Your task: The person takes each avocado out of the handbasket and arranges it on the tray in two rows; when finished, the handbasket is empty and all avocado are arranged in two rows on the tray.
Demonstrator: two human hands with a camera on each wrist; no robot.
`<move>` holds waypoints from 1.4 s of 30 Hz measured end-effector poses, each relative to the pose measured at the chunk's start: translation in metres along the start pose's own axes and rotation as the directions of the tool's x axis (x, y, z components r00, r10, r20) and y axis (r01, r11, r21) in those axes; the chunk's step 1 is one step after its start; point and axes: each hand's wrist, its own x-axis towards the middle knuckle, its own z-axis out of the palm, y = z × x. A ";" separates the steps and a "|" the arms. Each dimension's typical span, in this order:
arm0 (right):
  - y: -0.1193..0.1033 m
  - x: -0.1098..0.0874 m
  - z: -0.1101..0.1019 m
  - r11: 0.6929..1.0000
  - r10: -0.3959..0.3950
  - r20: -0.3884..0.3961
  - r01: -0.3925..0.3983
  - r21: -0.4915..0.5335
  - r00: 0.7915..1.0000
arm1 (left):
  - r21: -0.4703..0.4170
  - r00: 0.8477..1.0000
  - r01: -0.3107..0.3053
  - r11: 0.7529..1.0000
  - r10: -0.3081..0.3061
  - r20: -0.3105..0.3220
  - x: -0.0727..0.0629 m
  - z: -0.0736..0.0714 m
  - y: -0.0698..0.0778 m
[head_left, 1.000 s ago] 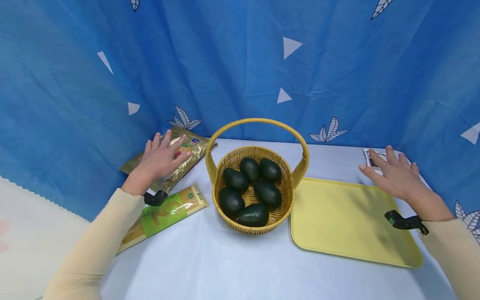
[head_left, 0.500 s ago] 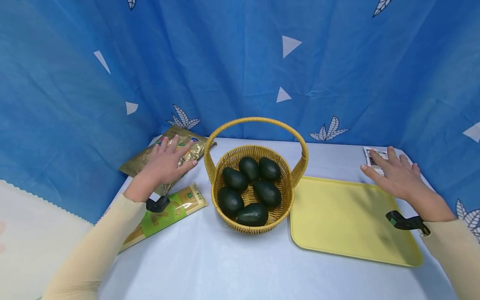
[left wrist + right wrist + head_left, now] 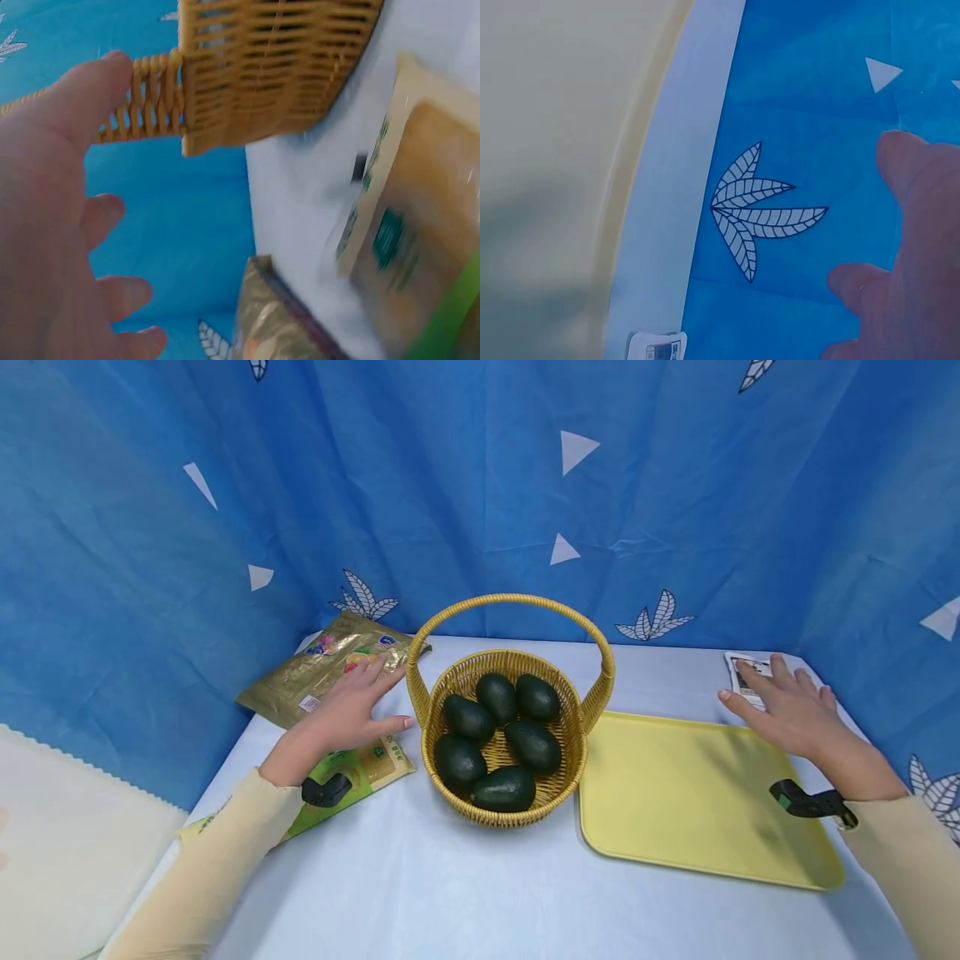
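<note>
A yellow wicker basket [image 3: 504, 819] with a tall arched handle stands mid-table, holding several dark green avocados [image 3: 504, 789]. My left hand [image 3: 348, 718] hovers with spread fingers left of the basket, above the gold bag and the long packet. In the left wrist view its thumb overlaps the basket's handle [image 3: 161, 97]; whether they touch I cannot tell. Over the far right part of a yellow tray [image 3: 697, 802], my right hand [image 3: 798, 714] hangs with fingers apart and nothing in it. A small white packet [image 3: 756, 662] lies partly hidden behind its fingers.
A shiny gold bag [image 3: 300, 681] with fruit pictures lies at the back left. In front of it is a long packet with a green band [image 3: 360, 777], partly covered by the left arm. A blue curtain [image 3: 480, 510] encloses the table's back and sides.
My left hand has moved right and nearer, away from over the gold bag toward the basket's left side. The right hand stays nearly where it was. The basket and tray have not moved.
</note>
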 end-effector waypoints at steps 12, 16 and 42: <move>0.000 -0.003 0.001 1.000 -0.001 0.015 0.001 0.004 1.000 | -0.341 0.996 -0.082 0.936 0.061 -0.072 0.009 0.037 0.005; -0.001 -0.003 0.003 1.000 -0.005 0.016 0.005 0.001 1.000 | -0.408 0.995 -0.079 0.910 0.044 -0.095 0.013 0.049 0.009; -0.024 -0.006 0.007 0.997 -0.073 -0.019 0.074 0.016 0.997 | -0.800 0.996 -0.048 0.598 -0.034 -0.085 0.017 0.075 0.019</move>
